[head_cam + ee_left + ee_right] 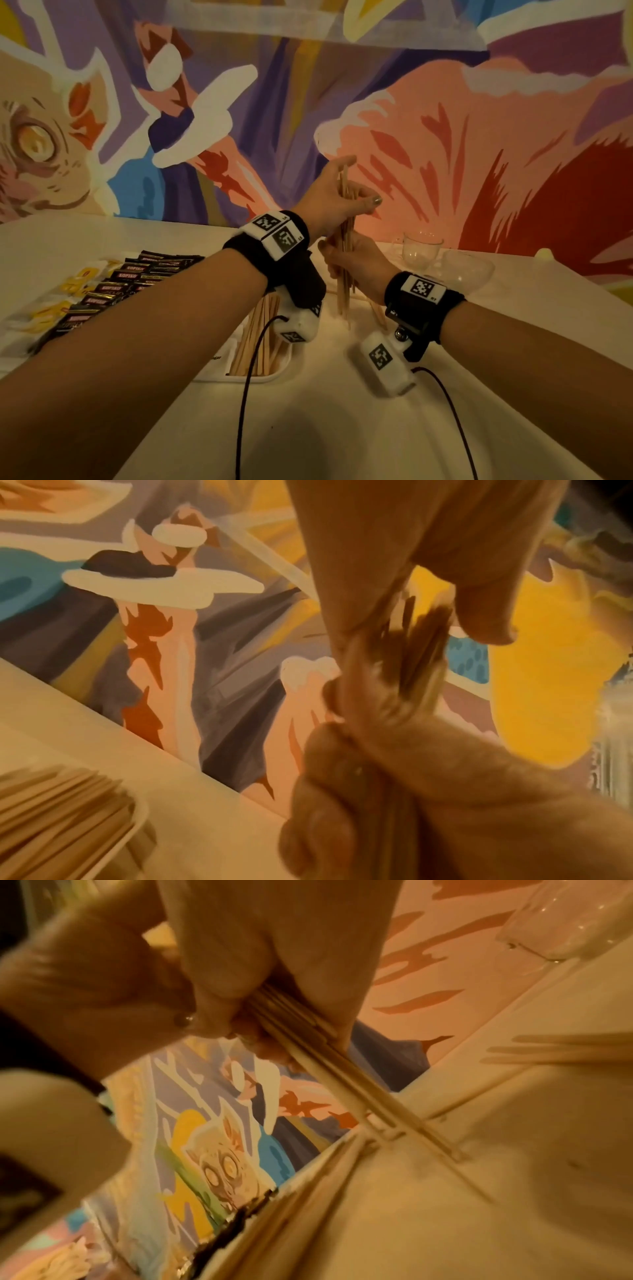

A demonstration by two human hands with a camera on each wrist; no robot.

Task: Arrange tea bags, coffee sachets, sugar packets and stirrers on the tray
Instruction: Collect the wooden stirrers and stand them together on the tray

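Observation:
A bundle of wooden stirrers (343,301) stands upright, its lower ends on the white table. My left hand (337,198) holds its upper part, thumb across the front. Lower down, my right hand (356,267) grips the middle of the bundle (329,1064). In the left wrist view the stirrers (424,647) are blurred between the fingers. To the left, the white tray (260,377) holds more stirrers (257,335), rows of black coffee sachets (113,291) and yellow packets (78,277). My left forearm hides part of the tray.
Two glass cups (418,250) (462,270) stand at the back right near the painted wall. A few loose stirrers (548,1050) lie on the table right of the bundle. Wrist camera cables hang over the table's near side.

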